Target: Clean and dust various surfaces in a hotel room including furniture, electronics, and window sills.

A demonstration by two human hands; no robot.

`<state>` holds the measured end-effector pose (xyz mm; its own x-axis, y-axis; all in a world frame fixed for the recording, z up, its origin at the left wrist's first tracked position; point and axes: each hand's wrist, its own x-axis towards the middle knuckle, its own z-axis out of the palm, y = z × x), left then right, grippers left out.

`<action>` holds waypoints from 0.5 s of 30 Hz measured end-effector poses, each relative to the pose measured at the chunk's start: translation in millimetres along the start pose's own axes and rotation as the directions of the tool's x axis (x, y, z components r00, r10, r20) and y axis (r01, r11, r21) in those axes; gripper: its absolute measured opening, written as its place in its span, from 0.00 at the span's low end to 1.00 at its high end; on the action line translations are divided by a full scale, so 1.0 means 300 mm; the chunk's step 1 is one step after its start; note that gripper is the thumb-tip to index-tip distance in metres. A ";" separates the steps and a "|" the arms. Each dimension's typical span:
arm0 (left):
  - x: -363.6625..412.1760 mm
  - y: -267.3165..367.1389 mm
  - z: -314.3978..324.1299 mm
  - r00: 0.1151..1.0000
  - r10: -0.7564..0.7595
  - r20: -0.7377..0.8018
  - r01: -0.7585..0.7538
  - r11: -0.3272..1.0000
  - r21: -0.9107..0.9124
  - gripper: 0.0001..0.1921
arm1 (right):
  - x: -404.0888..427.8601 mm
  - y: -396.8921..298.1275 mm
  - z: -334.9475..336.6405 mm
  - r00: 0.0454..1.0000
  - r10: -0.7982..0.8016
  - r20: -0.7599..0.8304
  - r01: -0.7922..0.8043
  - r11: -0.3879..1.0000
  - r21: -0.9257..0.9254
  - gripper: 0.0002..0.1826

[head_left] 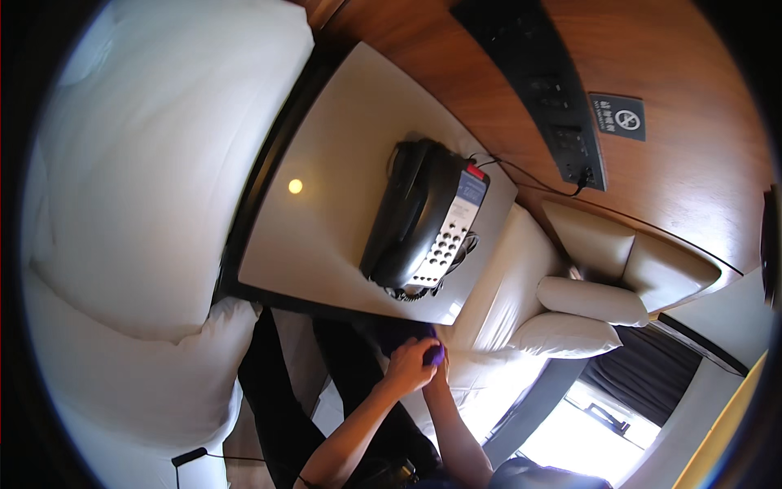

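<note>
Both hands are close together just beyond the near edge of a light-topped nightstand (330,244). My left hand (408,367) is closed around a bunched purple cloth (433,355). My right hand (443,371) is beside it, under the bunched part and partly hidden by it; its fingers seem to close on the same cloth. A darker part of the cloth hangs in shadow by the nightstand edge. On the nightstand lies a black corded desk telephone (415,214) with a white keypad and a coiled cord.
A bed with white bedding (146,171) stands at the left. Another bed (507,275) with a pillow (568,335) and a bolster (591,301) is at the right. A black socket panel (550,91) and a no-smoking sign (618,117) are on the wood wall. A cable runs from panel to telephone.
</note>
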<state>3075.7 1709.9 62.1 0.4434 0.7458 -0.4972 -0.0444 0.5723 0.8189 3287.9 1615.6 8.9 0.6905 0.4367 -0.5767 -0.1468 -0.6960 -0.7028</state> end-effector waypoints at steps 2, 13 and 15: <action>-0.031 0.064 -0.140 0.983 0.025 0.183 -0.027 1.000 0.011 0.32 | -0.022 -0.057 0.005 0.944 -0.222 0.244 0.292 0.907 -0.304 0.17; 0.259 0.288 -0.514 0.790 0.303 -0.533 -0.029 0.887 0.461 0.49 | -0.230 -0.349 0.445 0.881 -0.414 0.231 0.474 0.768 -0.430 0.29; 0.248 0.279 -0.532 0.834 0.246 -0.493 -0.008 0.900 0.435 0.49 | -0.298 -0.515 0.465 0.832 -0.515 0.208 0.554 0.743 -0.374 0.25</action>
<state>2962.0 1867.9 47.8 -0.0827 0.9313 -0.3546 0.3459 0.3606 0.8662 3150.1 1763.7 110.8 0.5023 0.8402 -0.2042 0.5387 -0.4889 -0.6862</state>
